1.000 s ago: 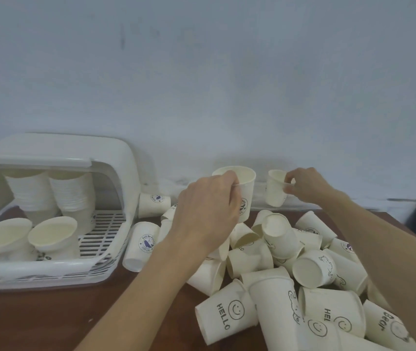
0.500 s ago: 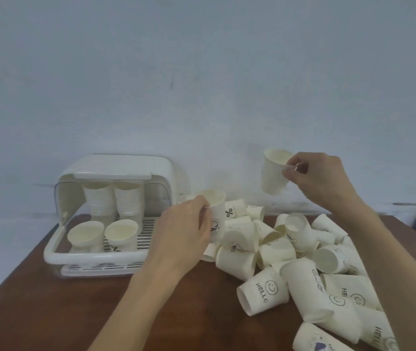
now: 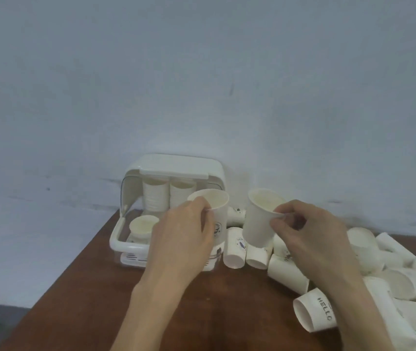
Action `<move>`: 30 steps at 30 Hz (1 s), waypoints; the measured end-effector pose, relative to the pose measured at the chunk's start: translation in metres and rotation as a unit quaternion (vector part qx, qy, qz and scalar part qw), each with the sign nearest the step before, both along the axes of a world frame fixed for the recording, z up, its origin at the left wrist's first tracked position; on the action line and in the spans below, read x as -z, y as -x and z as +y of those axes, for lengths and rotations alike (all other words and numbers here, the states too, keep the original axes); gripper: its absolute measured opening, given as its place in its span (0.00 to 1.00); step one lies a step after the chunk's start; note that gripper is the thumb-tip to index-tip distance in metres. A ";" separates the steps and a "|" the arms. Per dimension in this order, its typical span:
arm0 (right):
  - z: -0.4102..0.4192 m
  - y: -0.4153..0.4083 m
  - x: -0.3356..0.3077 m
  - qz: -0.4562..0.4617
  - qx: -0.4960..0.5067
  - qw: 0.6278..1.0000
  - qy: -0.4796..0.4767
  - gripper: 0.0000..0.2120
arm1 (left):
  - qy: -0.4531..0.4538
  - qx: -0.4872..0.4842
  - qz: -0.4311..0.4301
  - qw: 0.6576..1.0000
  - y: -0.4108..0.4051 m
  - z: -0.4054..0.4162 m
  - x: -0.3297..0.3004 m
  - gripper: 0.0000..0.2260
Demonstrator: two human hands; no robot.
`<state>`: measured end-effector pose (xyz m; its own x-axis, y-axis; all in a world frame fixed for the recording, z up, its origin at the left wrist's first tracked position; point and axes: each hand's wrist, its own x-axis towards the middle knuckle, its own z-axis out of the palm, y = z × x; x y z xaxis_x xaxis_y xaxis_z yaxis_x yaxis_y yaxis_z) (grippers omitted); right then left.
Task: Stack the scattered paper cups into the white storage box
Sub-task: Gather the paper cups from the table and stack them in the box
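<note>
Currently the left hand (image 3: 184, 239) is pinching one cup (image 3: 218, 214) by its rim, the right hand (image 3: 310, 239) another (image 3: 258, 219), the box (image 3: 176, 165) just beyond the left already holding two stacks, many cups (image 3: 288, 269) lying loose under the right.

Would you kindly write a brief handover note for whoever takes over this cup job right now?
Left hand grips a cup by the rim, in front of the box.
Right hand pinches a second cup, tilted, above the pile.
Done: two tall stacks at the box's back, a short stack in front.
Left: both held cups and the pile on the table.
</note>
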<state>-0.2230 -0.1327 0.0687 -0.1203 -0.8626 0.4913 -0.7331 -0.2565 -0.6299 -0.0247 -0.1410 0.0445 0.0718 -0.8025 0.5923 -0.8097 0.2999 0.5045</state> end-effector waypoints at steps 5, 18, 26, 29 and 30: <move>-0.014 -0.014 0.023 -0.018 -0.006 1.000 0.008 0.07 | -0.029 -0.022 0.006 0.999 -0.015 -0.020 0.004 0.07; -0.031 -0.039 0.035 0.017 -0.041 0.999 -0.002 0.07 | -0.060 -0.053 0.010 0.997 -0.058 -0.051 0.016 0.07; -0.053 -0.086 0.024 -0.028 -0.085 0.996 -0.012 0.03 | -0.071 -0.104 0.026 0.992 -0.096 -0.047 0.012 0.09; -0.063 -0.099 0.030 -0.028 -0.075 0.997 0.003 0.03 | -0.074 -0.112 0.037 0.990 -0.105 -0.050 0.015 0.09; -0.066 -0.103 0.034 -0.020 -0.068 0.997 0.002 0.03 | -0.074 -0.116 0.038 0.990 -0.108 -0.052 0.018 0.09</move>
<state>-0.1205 -0.1986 0.0350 -0.0213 -0.8707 0.4913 -0.6658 -0.3542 -0.6566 0.0831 -0.1926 0.0266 0.3047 -0.8369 0.4546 -0.8058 0.0280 0.5916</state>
